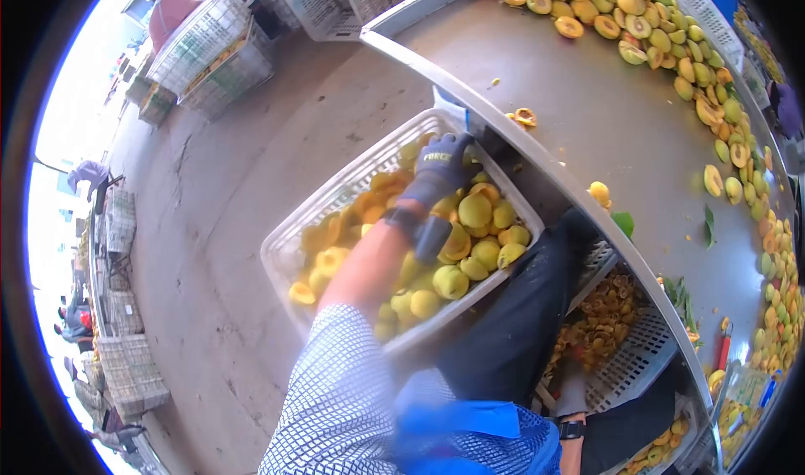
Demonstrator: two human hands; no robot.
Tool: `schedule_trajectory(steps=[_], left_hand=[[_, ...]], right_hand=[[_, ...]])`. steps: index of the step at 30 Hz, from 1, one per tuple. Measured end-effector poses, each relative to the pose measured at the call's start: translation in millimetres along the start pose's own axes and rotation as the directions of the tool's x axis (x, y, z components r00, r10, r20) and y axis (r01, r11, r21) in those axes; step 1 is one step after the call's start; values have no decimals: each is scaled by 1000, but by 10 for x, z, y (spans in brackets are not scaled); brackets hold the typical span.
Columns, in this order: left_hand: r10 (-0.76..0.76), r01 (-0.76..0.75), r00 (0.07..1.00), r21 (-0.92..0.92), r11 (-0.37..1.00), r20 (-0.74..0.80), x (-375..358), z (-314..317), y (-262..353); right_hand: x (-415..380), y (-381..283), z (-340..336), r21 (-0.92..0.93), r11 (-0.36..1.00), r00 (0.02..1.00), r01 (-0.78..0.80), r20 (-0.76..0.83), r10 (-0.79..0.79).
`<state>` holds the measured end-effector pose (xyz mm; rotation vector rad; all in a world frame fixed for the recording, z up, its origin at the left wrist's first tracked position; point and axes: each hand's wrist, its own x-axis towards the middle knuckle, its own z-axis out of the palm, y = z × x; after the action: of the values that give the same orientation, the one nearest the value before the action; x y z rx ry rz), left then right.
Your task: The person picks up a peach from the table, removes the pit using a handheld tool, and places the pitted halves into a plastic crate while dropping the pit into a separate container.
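My left hand (443,163), in a dark glove lettered FORCE, reaches over the far end of a white plastic crate (314,202). Its fingers bend down out of sight among yellow-green peaches (475,211), many of them cut in half. A dark band circles that wrist. Low between my legs, my right hand (573,384) is blurred, also gloved, with a black watch on the wrist. A small red patch shows by its fingertips; what it holds, I cannot tell. Just beyond lies a perforated crate (641,358) with brownish-orange fruit pieces (599,316).
A metal table (537,72) with a raised rim curves along the right, peach halves (662,35) heaped at its far side. A red-handled tool (724,349) lies near its lower end. Stacked crates (205,51) and people (172,10) are further off across the concrete floor (218,223).
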<state>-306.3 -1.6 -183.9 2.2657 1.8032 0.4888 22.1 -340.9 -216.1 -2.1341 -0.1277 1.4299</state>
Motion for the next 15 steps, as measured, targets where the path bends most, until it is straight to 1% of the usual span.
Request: schedule_trajectory(steps=[1, 2, 3, 4, 5, 6, 7, 8, 9, 10, 11, 12, 13, 14, 15], left_hand=[[-15, 15, 1000, 10, 1000, 3, -96, 9, -94], [-65, 63, 997, 44, 997, 34, -223, 13, -184], [-117, 112, 991, 74, 991, 62, -361, 20, -269], [-55, 55, 997, -9, 998, 62, -539, -11, -407], [-64, 64, 996, -6, 998, 61, -700, -48, -433], [-55, 54, 997, 23, 998, 53, -895, -85, -433], [-50, 48, 998, 54, 997, 43, -1114, -134, -438], [-61, 59, 998, 62, 996, 32, -1325, -140, -511], [-87, 84, 992, 30, 996, 88, -1520, -94, -628], [-106, 108, 983, -2, 994, 150, -1631, -77, -695], [-110, 111, 981, 4, 994, 158, -1706, -190, -649], [-167, 176, 973, -39, 984, 158, -1803, -368, -529], [-219, 232, 965, -83, 969, 145, -1836, -476, -463], [-199, 209, 972, -71, 975, 127, -1880, -532, -542], [-228, 229, 974, -111, 967, 21, -1960, -591, -576]], right_hand=[[-339, -238, 118, 164, 986, 999, -24, 39, 18], [-525, -357, 192, 325, 944, 997, -53, 75, 30], [-111, 7, -5, -88, 986, 974, 144, 191, -126], [307, 376, -204, -587, 697, 910, 412, 303, -283], [717, 736, -399, -784, 303, 814, 542, 399, -423], [668, 697, -338, -782, 297, 810, 549, 409, -420], [626, 657, -274, -660, 433, 771, 614, 384, -508], [590, 564, -196, -505, 541, 731, 672, 336, -594], [534, 440, -139, -499, 535, 723, 681, 345, -598], [450, 337, -99, -350, 723, 802, 595, 310, -510], [370, 348, -83, -186, 870, 870, 457, 297, -393], [471, 491, -180, -195, 871, 871, 451, 307, -383], [689, 597, -280, -423, 770, 873, 477, 327, -361], [839, 658, -327, -617, 625, 878, 478, 332, -344], [604, 478, -251, -612, 629, 877, 480, 329, -350]])
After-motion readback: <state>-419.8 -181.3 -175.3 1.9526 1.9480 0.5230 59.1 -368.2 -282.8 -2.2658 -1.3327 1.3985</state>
